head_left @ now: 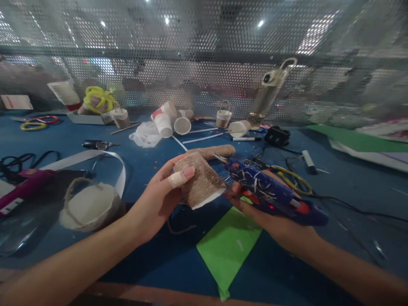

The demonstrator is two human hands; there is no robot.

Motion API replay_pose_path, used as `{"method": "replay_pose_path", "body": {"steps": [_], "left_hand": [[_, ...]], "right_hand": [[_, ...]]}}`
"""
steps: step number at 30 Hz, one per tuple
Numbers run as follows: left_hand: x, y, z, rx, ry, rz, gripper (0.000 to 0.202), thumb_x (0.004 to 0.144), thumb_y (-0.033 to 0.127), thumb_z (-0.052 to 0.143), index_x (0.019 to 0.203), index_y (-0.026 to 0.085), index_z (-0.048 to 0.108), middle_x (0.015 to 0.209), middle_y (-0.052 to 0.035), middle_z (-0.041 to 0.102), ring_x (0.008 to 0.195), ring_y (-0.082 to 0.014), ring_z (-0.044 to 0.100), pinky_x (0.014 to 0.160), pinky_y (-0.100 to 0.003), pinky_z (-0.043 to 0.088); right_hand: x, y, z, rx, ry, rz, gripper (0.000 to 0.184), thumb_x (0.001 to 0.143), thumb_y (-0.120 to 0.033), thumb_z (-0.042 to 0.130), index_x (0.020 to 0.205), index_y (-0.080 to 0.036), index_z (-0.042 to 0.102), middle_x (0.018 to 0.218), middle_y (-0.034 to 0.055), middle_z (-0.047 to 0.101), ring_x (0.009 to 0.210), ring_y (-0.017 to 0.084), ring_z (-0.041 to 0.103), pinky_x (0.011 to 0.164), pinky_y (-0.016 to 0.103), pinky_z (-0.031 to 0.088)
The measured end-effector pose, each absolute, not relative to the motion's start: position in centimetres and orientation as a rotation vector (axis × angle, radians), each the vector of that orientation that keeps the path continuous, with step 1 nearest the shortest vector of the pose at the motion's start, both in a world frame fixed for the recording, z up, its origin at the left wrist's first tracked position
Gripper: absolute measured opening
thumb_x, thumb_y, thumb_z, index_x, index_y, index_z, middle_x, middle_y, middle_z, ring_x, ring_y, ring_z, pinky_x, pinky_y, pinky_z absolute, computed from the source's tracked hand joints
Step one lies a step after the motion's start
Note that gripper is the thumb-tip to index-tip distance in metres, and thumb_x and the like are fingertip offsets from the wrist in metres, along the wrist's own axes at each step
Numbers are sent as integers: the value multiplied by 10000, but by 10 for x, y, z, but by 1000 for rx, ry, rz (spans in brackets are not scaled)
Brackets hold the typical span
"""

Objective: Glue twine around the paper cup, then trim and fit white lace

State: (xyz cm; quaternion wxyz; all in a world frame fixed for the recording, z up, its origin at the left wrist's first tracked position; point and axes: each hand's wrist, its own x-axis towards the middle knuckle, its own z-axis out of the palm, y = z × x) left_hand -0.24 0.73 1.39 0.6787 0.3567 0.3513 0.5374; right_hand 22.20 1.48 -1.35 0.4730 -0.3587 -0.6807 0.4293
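Observation:
My left hand point(162, 193), with a bandage on its thumb, is closed round a paper cup wrapped in brown twine point(203, 180). The cup is tilted, and a white strip shows bare along its lower edge. In my right hand point(251, 208) is a blue hot glue gun point(261, 182), strewn with pale strands of glue. Its metal nozzle points left, close to the cup's upper right side; whether it touches I cannot tell. Behind the cup lies a roll of brown twine point(219, 151). A green paper piece point(229, 242) lies below both hands.
To the left stand a small handled basket point(89, 206) and a purple tool point(25, 189). White paper cups point(164, 121), small twine-wrapped buckets point(223, 118) and a tilted water bottle point(269, 93) line the perforated metal screen point(191, 76). Black cables point(350, 204) run along the right.

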Motion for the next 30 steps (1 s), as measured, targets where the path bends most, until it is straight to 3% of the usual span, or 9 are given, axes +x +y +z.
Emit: {"method": "replay_pose_path", "body": {"steps": [9, 17, 23, 27, 30], "left_hand": [[-6, 7, 15, 796, 752, 1188, 429, 873, 288, 663, 1289, 186, 623, 1232, -113, 709, 1177, -344, 633, 989, -470, 504], [-5, 7, 14, 809, 733, 1177, 404, 895, 355, 675, 1265, 193, 672, 1145, -94, 752, 1110, -310, 679, 955, -421, 534], [-6, 5, 19, 817, 660, 1171, 339, 898, 337, 655, 1191, 180, 721, 1097, -90, 766, 1082, -314, 692, 947, -430, 544], [-8, 5, 19, 790, 670, 1196, 356, 889, 334, 653, 1208, 189, 714, 1125, -84, 758, 1092, -316, 684, 949, -438, 543], [-8, 6, 18, 785, 705, 1229, 404, 894, 338, 646, 1276, 210, 674, 1168, -77, 742, 1118, -311, 672, 988, -446, 521]], "right_hand": [[226, 13, -11, -892, -1823, 883, 171, 848, -273, 768, 954, -299, 637, 942, -31, 704, 878, 163, 709, 859, 313, 601], [222, 8, -6, -806, -1843, 796, 206, 825, -187, 767, 919, -319, 639, 912, -33, 713, 850, 194, 724, 782, 340, 615], [229, -2, -3, -616, -1912, 908, 276, 822, -98, 716, 955, -311, 602, 950, -6, 714, 879, 222, 723, 781, 395, 612], [230, 0, 5, -639, -1961, 763, 261, 814, -62, 681, 927, -283, 601, 1009, 14, 720, 937, 220, 709, 796, 351, 584], [234, 7, 6, -655, -1947, 591, 231, 802, -37, 641, 855, -255, 585, 937, 29, 675, 949, 222, 675, 810, 345, 548]]}}
